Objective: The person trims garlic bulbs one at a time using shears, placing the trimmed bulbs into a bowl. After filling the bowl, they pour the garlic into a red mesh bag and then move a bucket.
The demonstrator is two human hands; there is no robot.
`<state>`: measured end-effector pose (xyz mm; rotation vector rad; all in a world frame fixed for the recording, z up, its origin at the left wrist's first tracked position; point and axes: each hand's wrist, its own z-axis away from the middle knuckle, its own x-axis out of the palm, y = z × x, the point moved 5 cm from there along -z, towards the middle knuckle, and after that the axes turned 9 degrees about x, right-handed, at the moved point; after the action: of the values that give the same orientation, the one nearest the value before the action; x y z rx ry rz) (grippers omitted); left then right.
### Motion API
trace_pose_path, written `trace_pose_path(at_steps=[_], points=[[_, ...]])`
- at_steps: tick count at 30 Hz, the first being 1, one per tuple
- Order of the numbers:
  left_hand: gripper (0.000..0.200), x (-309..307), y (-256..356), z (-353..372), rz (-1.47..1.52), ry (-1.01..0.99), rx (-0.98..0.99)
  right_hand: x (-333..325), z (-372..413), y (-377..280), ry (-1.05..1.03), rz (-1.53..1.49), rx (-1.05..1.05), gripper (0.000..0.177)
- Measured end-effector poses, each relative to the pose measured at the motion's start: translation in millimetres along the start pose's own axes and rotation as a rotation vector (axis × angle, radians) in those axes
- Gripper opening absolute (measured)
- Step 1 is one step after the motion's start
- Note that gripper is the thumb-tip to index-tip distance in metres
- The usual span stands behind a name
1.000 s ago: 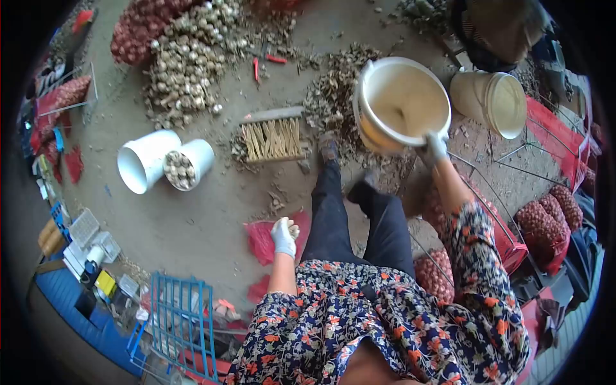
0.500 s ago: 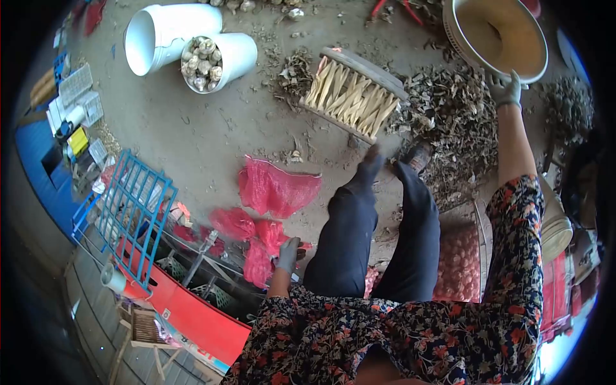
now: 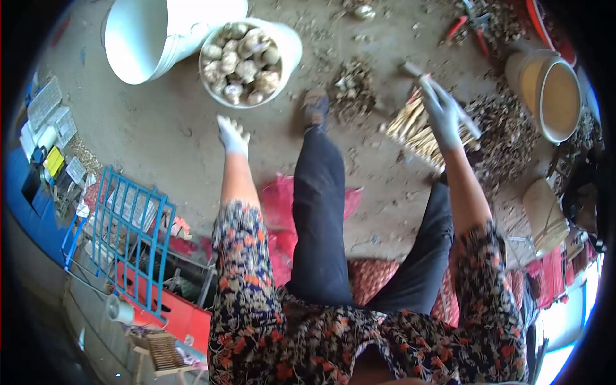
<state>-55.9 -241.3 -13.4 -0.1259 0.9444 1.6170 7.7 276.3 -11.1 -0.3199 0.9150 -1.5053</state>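
My left hand [image 3: 233, 136], in a pale glove, is stretched out with its fingers apart and nothing in it, just below a white bucket [image 3: 292, 54] filled with garlic bulbs [image 3: 246, 70]. An empty-looking white bucket [image 3: 135, 45] lies on its side at the upper left. My right hand [image 3: 441, 112], also gloved, reaches over a low woven stool [image 3: 410, 125]; its fingers look extended over the stool's seat and frame. Whether they touch it I cannot tell.
Red-handled cutters [image 3: 471, 25] lie at the upper right, near a tan-lined bucket [image 3: 558, 99]. Dry leaf scraps [image 3: 504, 138] surround the stool. Red mesh bags [image 3: 279, 199] lie by my leg. A blue metal rack [image 3: 131, 234] stands at the left.
My left hand has moved up from the red mesh toward the garlic bucket. My right hand has left the tan-lined bucket for the stool. One foot has stepped forward, and the view has shifted.
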Motion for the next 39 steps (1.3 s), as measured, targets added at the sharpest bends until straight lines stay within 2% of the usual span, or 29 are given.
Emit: trace_pose_path(at_steps=[1, 2, 3, 4, 5, 6, 7, 9, 10, 11, 14, 16, 19, 21, 22, 23, 25, 27, 30, 33, 35, 36, 37, 39], points=[[0.077, 12, 27, -14, 0.055, -0.028, -0.069, 59, -19, -30, -0.105, -0.006, 0.188, 0.037], [0.073, 23, 47, -27, 0.032, 0.019, -0.102, 111, -33, -77, -0.125, 0.040, 0.152, 0.040], [0.073, 32, 53, -50, 0.049, -0.001, -0.098, 162, -64, -95, -0.135, 0.216, -0.031, 0.044], [0.073, 44, 53, -68, 0.101, -0.172, -0.118, 202, -78, -135, -0.154, 0.330, -0.181, 0.049], [0.073, 48, 48, -81, 0.140, -0.332, -0.148, 247, -99, -149, -0.146, 0.596, -0.519, 0.050], [0.066, 50, 36, -99, 0.229, -0.398, -0.134, 273, -114, -157, -0.231, 0.514, -0.202, 0.052], [0.060, 64, 62, -75, 0.365, -0.454, -0.042, 289, -126, -167, -0.300, 0.419, 0.095, 0.055], [0.057, 62, 58, -90, 0.406, -0.425, 0.110, 312, -124, -163, -0.283, 0.419, 0.056, 0.059], [0.055, 57, 52, -93, 0.438, -0.373, 0.056, 312, -124, -153, -0.332, 0.256, 0.121, 0.063], [0.055, 52, 50, -89, 0.419, -0.383, 0.054, 308, -117, -141, -0.323, 0.243, 0.135, 0.063], [0.051, 47, 66, -51, 0.297, -0.278, 0.144, 270, -79, -101, -0.232, -0.067, 0.182, 0.059], [0.047, 35, 78, -18, 0.145, -0.325, 0.297, 237, -20, -74, -0.163, -0.332, 0.213, 0.051], [0.045, 21, 119, 97, -0.169, -0.451, 0.562, 147, 89, -78, 0.034, -0.496, 0.057, 0.042], [0.046, 14, 127, 164, -0.328, -0.539, 0.757, 89, 166, -78, 0.129, -0.760, 0.050, 0.045], [0.050, 13, 132, 210, -0.499, -0.614, 0.920, 64, 204, -63, 0.189, -0.669, 0.059, 0.046], [0.054, 32, 130, 222, -0.660, -0.692, 1.103, 62, 213, -32, 0.263, -0.582, 0.079, 0.047], [0.066, 37, 120, 314, -0.766, -0.876, 1.338, -1, 284, -26, 0.378, -0.460, 0.011, 0.045], [0.075, 38, 96, 410, -0.685, -1.117, 1.507, -61, 360, -6, 0.455, -0.499, 0.056, 0.042], [0.089, 49, 47, 547, -0.719, -1.368, 1.609, -158, 481, 18, 0.631, -0.473, 0.067, 0.040], [0.094, 66, -25, 676, -0.751, -1.646, 1.676, -224, 604, 67, 0.871, -0.677, 0.166, 0.039], [0.098, 74, -83, 760, -0.786, -1.899, 1.761, -253, 682, 107, 1.067, -0.714, 0.232, 0.038], [0.101, 78, -114, 796, -0.820, -2.018, 1.714, -261, 717, 129, 1.157, -0.767, 0.254, 0.038], [0.100, 98, -108, 815, -0.838, -2.150, 1.600, -259, 714, 120, 1.222, -0.783, 0.311, 0.038], [0.094, 100, -156, 885, -0.837, -2.391, 1.477, -287, 777, 144, 1.363, -0.872, 0.353, 0.038]])
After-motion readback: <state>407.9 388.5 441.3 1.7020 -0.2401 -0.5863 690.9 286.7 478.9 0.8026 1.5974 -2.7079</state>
